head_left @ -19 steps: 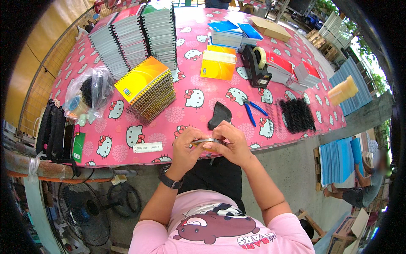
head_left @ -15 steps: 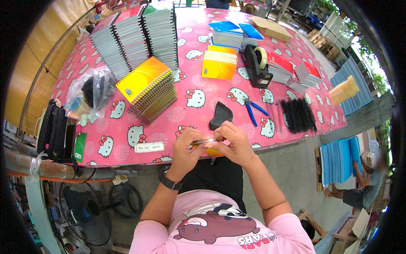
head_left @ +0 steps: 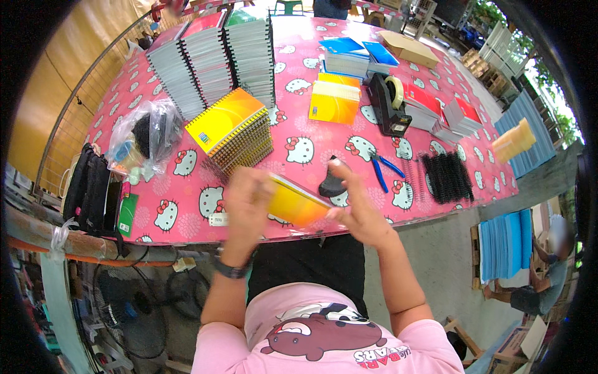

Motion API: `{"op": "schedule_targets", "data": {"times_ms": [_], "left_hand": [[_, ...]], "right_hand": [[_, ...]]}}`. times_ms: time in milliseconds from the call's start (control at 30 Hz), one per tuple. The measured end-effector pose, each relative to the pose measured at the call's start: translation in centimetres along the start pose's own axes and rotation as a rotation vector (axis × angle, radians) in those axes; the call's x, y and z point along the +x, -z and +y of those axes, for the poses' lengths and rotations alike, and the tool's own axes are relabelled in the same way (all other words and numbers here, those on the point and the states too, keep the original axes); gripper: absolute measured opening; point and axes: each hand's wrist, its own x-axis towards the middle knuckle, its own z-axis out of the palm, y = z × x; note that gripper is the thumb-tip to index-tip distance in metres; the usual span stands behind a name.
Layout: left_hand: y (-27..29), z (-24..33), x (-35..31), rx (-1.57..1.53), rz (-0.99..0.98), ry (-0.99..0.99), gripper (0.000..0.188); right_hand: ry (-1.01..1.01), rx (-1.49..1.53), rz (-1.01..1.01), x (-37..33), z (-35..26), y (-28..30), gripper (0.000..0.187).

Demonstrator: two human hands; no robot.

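Note:
My left hand [head_left: 248,202], smeared by motion, is closed on one end of a yellow-orange notebook [head_left: 296,202] at the table's near edge. The notebook is tilted, with its page edges facing up. At its other end is my right hand [head_left: 369,215], fingers apart, its thumb at the notebook's corner. Just behind the right fingers lies a black curved pad [head_left: 330,186], partly covered. A white ruler-like strip [head_left: 218,219] is partly hidden by my left hand. Blue-handled pliers [head_left: 381,174] lie beyond my right hand, left of a bundle of black spiral coils [head_left: 447,177].
A stack of yellow spiral notebooks [head_left: 230,118] stands beyond my left hand, near tall bound stacks [head_left: 249,62] and a clear plastic bag [head_left: 146,137]. Farther right are yellow notebooks [head_left: 333,106], a tape dispenser [head_left: 389,112], red booklets [head_left: 427,100] and blue booklets [head_left: 346,56].
My hands have moved apart, the left one going left with the notebook. More of its yellow cover shows now. The right fingers have spread from their pinch. The view has shifted slightly.

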Motion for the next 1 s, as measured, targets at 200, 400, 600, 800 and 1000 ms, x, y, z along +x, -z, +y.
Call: {"op": "schedule_targets", "data": {"times_ms": [200,400,600,800,1000], "left_hand": [[10.8,0.8,10.7,0.447,0.144,-0.332,0.027],[6.1,0.0,21.2,0.949,-0.543,-0.606,0.015],[2.9,-4.3,19.4,0.881,-0.362,-0.645,0.041],[4.6,-1.9,14.6,1.061,-0.471,-0.220,0.076],[6.4,-3.8,14.7,0.845,-0.578,-0.289,0.080]], "right_hand": [[-0.168,-0.289,0.115,-1.6,7.6,0.5,0.045],[-0.127,-0.329,0.226,-3.8,12.9,-2.1,0.044],[-0.136,-0.245,0.264,-3.8,12.7,-2.2,0.047],[-0.092,-0.348,0.196,-2.9,12.0,-2.2,0.047],[-0.232,-0.241,0.396,-1.9,13.6,-3.2,0.041]]}}
